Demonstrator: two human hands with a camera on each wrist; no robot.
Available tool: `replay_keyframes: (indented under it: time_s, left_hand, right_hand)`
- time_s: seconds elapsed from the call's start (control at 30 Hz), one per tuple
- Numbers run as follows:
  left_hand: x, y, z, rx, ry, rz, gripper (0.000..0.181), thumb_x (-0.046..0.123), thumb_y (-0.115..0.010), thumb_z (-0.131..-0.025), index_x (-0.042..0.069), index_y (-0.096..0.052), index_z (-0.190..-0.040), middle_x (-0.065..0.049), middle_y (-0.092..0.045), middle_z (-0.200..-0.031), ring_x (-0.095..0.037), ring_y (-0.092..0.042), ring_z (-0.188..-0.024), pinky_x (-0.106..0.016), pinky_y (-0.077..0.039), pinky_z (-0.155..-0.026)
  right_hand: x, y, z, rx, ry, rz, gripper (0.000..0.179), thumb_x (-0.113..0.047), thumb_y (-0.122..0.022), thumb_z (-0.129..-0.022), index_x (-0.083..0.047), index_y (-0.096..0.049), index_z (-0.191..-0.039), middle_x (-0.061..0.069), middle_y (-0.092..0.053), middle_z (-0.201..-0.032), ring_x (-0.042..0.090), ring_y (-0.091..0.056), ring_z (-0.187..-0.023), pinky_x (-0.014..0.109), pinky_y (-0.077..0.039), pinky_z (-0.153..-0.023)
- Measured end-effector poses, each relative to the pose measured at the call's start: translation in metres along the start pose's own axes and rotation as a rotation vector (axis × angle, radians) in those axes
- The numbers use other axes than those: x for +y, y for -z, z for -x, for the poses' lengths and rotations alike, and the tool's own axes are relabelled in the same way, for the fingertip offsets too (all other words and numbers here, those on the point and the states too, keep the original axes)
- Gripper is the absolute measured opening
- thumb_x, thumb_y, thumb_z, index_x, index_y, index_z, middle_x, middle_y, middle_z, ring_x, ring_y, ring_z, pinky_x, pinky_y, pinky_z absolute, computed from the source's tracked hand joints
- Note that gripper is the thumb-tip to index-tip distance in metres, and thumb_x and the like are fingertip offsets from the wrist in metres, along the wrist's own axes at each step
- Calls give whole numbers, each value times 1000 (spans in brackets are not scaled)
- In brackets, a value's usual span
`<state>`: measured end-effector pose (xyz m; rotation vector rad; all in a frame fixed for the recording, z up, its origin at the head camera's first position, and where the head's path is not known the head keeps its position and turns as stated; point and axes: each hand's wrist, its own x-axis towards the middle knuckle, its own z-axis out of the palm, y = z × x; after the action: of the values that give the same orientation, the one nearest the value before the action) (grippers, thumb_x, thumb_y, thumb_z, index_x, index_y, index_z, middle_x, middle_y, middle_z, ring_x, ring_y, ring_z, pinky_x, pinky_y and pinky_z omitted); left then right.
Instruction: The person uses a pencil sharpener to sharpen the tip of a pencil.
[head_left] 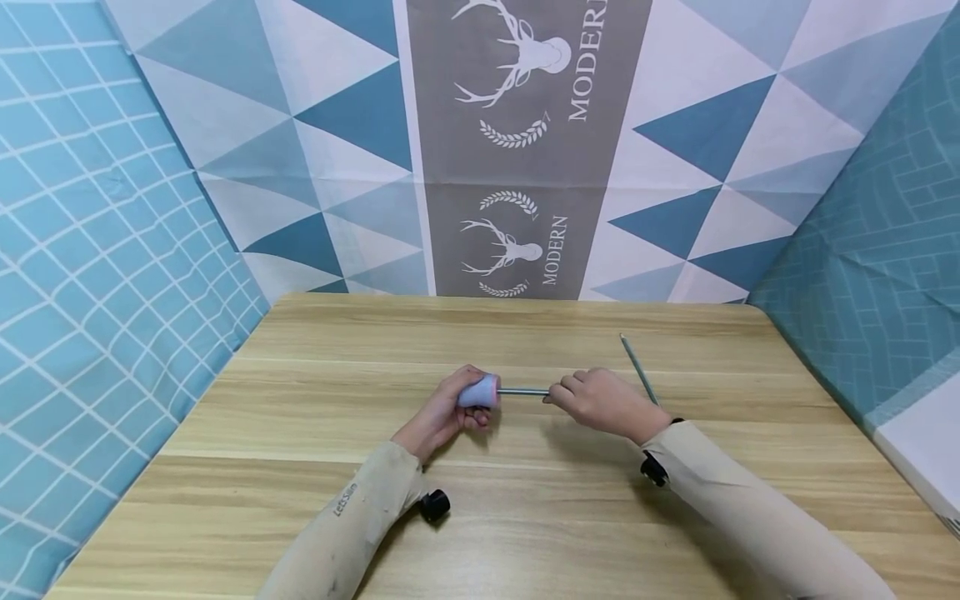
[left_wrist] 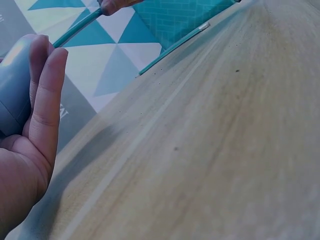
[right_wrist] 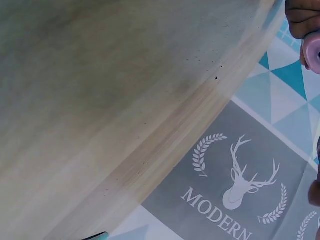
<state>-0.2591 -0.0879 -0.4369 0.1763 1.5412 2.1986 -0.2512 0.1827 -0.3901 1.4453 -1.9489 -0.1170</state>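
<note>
In the head view my left hand [head_left: 441, 410] grips a small pale blue cylinder [head_left: 476, 392] with a pink end, which looks like a pencil sharpener. Its pink face [right_wrist: 312, 52] shows a dark hole at the right edge of the right wrist view. A green-grey pencil [head_left: 522, 391] runs level from that face to my right hand [head_left: 606, 403], whose fingers pinch its other end. How deep the tip sits inside is hidden. A second pencil [head_left: 638, 369] lies on the table behind my right hand, partly covered by the wrist.
The wooden table [head_left: 360, 333] spans the space under both arms. Patterned cloth [head_left: 510, 167] hangs behind it, with blue checked cloth [head_left: 97, 225] on the left. A white surface [head_left: 926, 433] stands beyond the right edge. Small dark specks dot the tabletop.
</note>
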Motion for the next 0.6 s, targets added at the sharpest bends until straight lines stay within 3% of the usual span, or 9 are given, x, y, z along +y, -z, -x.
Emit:
replay_keyframes:
  time_s: [0.03, 0.07, 0.2, 0.3, 0.6]
  left_hand:
    - [0, 0, 0, -3, 0, 3, 20, 25, -48, -98, 9, -48, -109, -13, -55, -87, -13, -59, -53, -25, -54, -52]
    - [0, 0, 0, -3, 0, 6, 20, 25, -48, -98, 9, -48, -109, -13, -56, -87, -13, -59, -53, -24, -54, -52]
    - [0, 0, 0, 1, 1, 15, 19, 25, -47, -98, 9, -48, -108, -13, -56, -87, -12, -60, -52, -24, -54, -51]
    - [0, 0, 1, 3, 3, 21, 19, 25, -47, -99, 9, -48, -109, -14, -56, -87, -13, -60, -52, -24, -54, -52]
    - [1, 1, 2, -29, -17, 7, 22, 24, -48, -99, 6, -49, -111, -14, -56, -88, -13, -61, -54, -25, -56, -54]
  right_hand:
    - [1, -1, 0, 2, -8, -36, 40, -26, -32, -110, -6, -56, -84, -2, -55, -61, 8, -44, -47, 21, -38, -42]
    - [1, -2, -1, 1, -19, -82, 45, -28, -25, -110, -7, -54, -82, -4, -50, -58, 7, -39, -46, 20, -34, -41]
    - [6, -1, -4, -66, -120, -347, 29, -22, -49, -106, -11, -45, -80, -10, -37, -55, 1, -26, -47, 17, -26, -42]
    - [11, 2, -7, -143, -213, -555, 29, -11, -63, -98, -13, -42, -77, -13, -32, -57, -4, -24, -48, 15, -26, -44]
    - [23, 9, -15, -387, -548, -1005, 38, -16, -60, -100, -16, -39, -69, -12, -28, -58, 2, -26, -50, 21, -29, -52]
